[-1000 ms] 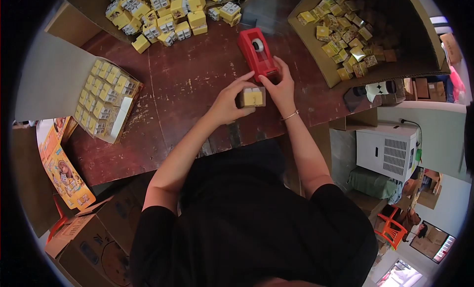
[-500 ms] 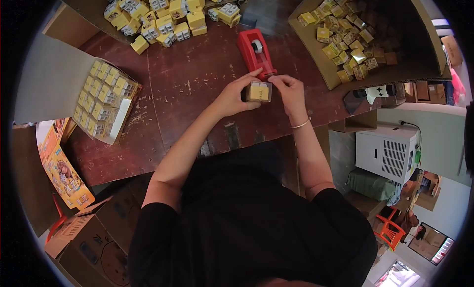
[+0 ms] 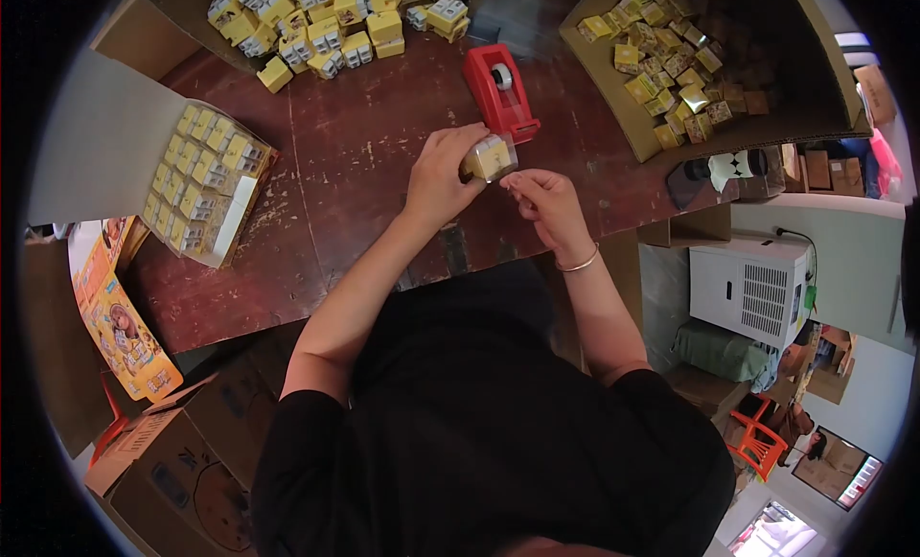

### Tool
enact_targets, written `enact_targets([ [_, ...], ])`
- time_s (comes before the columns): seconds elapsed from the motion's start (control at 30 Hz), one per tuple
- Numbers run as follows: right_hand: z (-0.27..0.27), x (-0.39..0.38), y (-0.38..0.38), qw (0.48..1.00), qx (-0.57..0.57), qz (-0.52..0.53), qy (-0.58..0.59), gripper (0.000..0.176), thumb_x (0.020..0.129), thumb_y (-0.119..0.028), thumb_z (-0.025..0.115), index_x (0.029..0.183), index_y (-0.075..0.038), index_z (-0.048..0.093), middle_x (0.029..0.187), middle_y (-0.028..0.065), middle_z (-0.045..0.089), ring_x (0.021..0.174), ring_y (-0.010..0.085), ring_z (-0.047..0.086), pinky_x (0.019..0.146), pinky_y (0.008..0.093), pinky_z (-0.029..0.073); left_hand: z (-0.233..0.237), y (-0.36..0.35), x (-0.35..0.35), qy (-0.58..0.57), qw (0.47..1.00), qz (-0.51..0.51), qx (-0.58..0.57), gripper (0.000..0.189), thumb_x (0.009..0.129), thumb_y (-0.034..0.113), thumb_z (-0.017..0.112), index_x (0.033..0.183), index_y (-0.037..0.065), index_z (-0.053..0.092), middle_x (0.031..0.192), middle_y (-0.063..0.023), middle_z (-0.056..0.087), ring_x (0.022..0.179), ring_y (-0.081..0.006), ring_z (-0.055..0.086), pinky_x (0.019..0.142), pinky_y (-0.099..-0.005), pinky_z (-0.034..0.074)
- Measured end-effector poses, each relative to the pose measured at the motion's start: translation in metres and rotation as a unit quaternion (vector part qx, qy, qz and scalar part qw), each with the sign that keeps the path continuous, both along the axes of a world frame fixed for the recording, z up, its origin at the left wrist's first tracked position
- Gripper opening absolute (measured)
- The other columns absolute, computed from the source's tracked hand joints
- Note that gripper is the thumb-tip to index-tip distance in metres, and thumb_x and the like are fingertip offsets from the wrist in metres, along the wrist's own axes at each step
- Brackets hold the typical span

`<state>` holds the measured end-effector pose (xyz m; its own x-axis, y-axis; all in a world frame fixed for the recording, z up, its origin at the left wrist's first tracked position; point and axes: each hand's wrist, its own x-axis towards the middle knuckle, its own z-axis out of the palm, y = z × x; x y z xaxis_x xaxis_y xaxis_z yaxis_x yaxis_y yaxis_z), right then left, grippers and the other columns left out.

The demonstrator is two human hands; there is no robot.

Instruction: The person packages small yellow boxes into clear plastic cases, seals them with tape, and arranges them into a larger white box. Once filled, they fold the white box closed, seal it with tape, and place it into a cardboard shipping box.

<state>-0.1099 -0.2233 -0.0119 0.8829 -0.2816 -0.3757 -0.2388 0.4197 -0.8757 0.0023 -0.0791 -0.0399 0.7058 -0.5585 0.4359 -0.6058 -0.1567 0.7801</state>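
My left hand [image 3: 443, 174] is closed around a small clear box [image 3: 494, 158] with yellow and white contents, held tilted above the table. Thumb and fingers of my right hand [image 3: 548, 204] are pinched together at the box's lower right corner. Whatever they grip is too small to make out. Just beyond the box stands a red tape dispenser [image 3: 493, 85] with a white-cored roll in it.
Yellow-and-white small boxes [image 3: 331, 25] lie heaped at the back. A cardboard carton [image 3: 613, 102] at right holds many wrapped little boxes. At left, an open display box [image 3: 227, 233] contains rows of yellow pieces. The table [image 3: 364, 126] is worn dark red.
My right hand has moved from the dispenser's front edge down to the box's corner. My left hand has drawn the box slightly left and up and tilted it.
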Motion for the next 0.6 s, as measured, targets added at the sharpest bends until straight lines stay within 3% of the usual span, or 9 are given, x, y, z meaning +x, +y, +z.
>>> enact_targets([
  [0.2, -0.013, 0.01, 0.005, 0.997, 0.04, 0.028, 0.059, 0.016, 0.088, -0.015, 0.064, 0.094, 0.0, 0.065, 0.077, 0.0017, 0.06, 0.056, 0.0019, 0.044, 0.043, 0.0161, 0.027, 0.001, 0.008, -0.002, -0.09, 0.996, 0.023, -0.008, 0.055, 0.061, 0.004, 0.075, 0.114, 0.01, 0.059, 0.117, -0.005, 0.061, 0.106, -0.0292, 0.056, 0.086, -0.0377, 0.05],
  [0.27, -0.007, 0.012, 0.002, 0.987, -0.021, 0.112, 0.112, 0.023, 0.086, -0.018, 0.067, 0.101, -0.002, 0.061, 0.084, 0.0026, 0.061, 0.059, 0.002, 0.046, 0.046, 0.0159, 0.031, 0.0, 0.014, -0.002, -0.097, 0.995, 0.019, -0.011, 0.055, 0.061, 0.006, 0.075, 0.113, 0.01, 0.059, 0.118, -0.0045, 0.061, 0.106, -0.0299, 0.056, 0.086, -0.0379, 0.05],
  [0.3, -0.014, 0.014, 0.006, 0.987, -0.021, 0.113, 0.111, 0.023, 0.086, -0.018, 0.067, 0.101, -0.002, 0.061, 0.084, 0.0026, 0.061, 0.059, 0.002, 0.046, 0.046, 0.0159, 0.031, 0.006, 0.02, -0.003, -0.035, 0.999, -0.003, 0.017, 0.054, 0.063, 0.008, 0.075, 0.114, 0.01, 0.058, 0.118, -0.0056, 0.061, 0.107, -0.0286, 0.057, 0.086, -0.0366, 0.05],
  [0.37, -0.033, 0.017, 0.017, 0.974, -0.203, -0.021, -0.094, 0.03, 0.078, -0.014, 0.074, 0.101, -0.002, 0.059, 0.089, 0.0044, 0.063, 0.069, 0.0073, 0.054, 0.057, 0.0201, 0.043, 0.01, 0.026, -0.006, 0.029, 0.998, -0.022, 0.046, 0.053, 0.065, 0.01, 0.076, 0.115, 0.009, 0.057, 0.118, -0.0066, 0.061, 0.108, -0.0273, 0.057, 0.087, -0.0353, 0.049],
  [0.43, -0.025, 0.018, 0.02, 0.951, -0.291, 0.01, -0.104, 0.032, 0.077, -0.011, 0.074, 0.103, -0.002, 0.057, 0.091, 0.0046, 0.062, 0.072, 0.0091, 0.056, 0.062, 0.0221, 0.045, 0.01, 0.027, -0.01, 0.308, 0.941, -0.14, -0.012, 0.059, 0.071, 0.014, 0.076, 0.125, 0.008, 0.052, 0.117, -0.0108, 0.061, 0.111, -0.0223, 0.056, 0.087, -0.0325, 0.048],
  [0.47, -0.02, 0.02, 0.021, 0.918, -0.377, 0.04, -0.116, 0.034, 0.077, -0.008, 0.074, 0.105, -0.002, 0.055, 0.093, 0.0049, 0.061, 0.075, 0.0109, 0.058, 0.067, 0.024, 0.048, 0.011, 0.029, -0.007, 0.307, 0.941, -0.139, -0.012, 0.059, 0.071, 0.014, 0.076, 0.125, 0.008, 0.052, 0.117, -0.0108, 0.061, 0.111, -0.0223, 0.056, 0.087, -0.0325, 0.048],
  [0.5, -0.017, 0.02, 0.022, 0.919, -0.375, 0.04, -0.116, 0.034, 0.077, -0.008, 0.074, 0.105, -0.002, 0.055, 0.093, 0.0049, 0.061, 0.075, 0.0109, 0.058, 0.067, 0.024, 0.048, 0.013, 0.033, -0.003, 0.303, 0.938, -0.166, -0.002, 0.066, 0.073, 0.014, 0.075, 0.132, 0.008, 0.045, 0.121, -0.012, 0.058, 0.115, -0.021, 0.054, 0.089, -0.0322, 0.047],
  [0.57, -0.01, 0.018, 0.022, 0.976, -0.206, 0.052, -0.042, 0.041, 0.078, -0.005, 0.072, 0.112, -0.002, 0.051, 0.095, 0.0049, 0.06, 0.08, 0.011, 0.06, 0.063, 0.024, 0.049, 0.011, 0.036, -0.002, 0.3, 0.935, -0.19, 0.008, 0.073, 0.075, 0.014, 0.074, 0.139, 0.008, 0.038, 0.126, -0.0132, 0.055, 0.118, -0.0198, 0.052, 0.092, -0.0318, 0.045],
  [0.6, -0.005, 0.017, 0.021, 0.976, -0.206, 0.053, -0.042, 0.041, 0.078, -0.005, 0.072, 0.112, -0.002, 0.051, 0.095, 0.0049, 0.06, 0.08, 0.011, 0.06, 0.063, 0.024, 0.049, 0.008, 0.036, -0.005, 0.384, 0.894, -0.189, -0.132, 0.077, 0.077, 0.012, 0.072, 0.142, 0.009, 0.032, 0.13, -0.0122, 0.052, 0.12, -0.021, 0.05, 0.094, -0.0332, 0.044],
])
